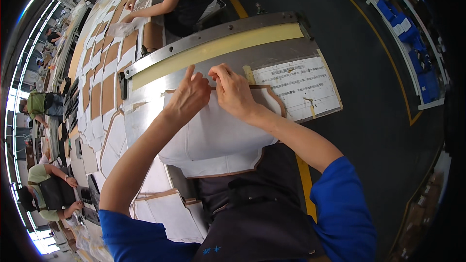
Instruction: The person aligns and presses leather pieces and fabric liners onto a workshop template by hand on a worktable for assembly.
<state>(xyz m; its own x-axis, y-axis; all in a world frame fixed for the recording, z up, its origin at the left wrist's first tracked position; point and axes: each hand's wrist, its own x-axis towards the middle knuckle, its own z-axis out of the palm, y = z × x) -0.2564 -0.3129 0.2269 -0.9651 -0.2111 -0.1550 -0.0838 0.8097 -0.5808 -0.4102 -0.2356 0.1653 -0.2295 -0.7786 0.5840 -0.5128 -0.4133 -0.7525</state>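
A white panel with brown edging [218, 138] lies on the metal plate [145, 119] of a bench machine, and its near part hangs over the plate's edge against my dark apron. My left hand [191, 91] is at the panel's far edge, with its index finger stretched forward and the others curled in. Close beside it, my right hand [233, 92] has its fingers bent and pinched together over the same edge. The fingers hide that stretch of edge, so whatever is between them cannot be made out.
Beyond my hands runs a metal bar [213, 34] with a yellow strip [218, 54]. A printed sheet [298, 85] lies to the right. White and brown pieces [104, 82] cover the table at left. A co-worker's arm [160, 7] reaches over it. Blue bins [405, 29] stand far right.
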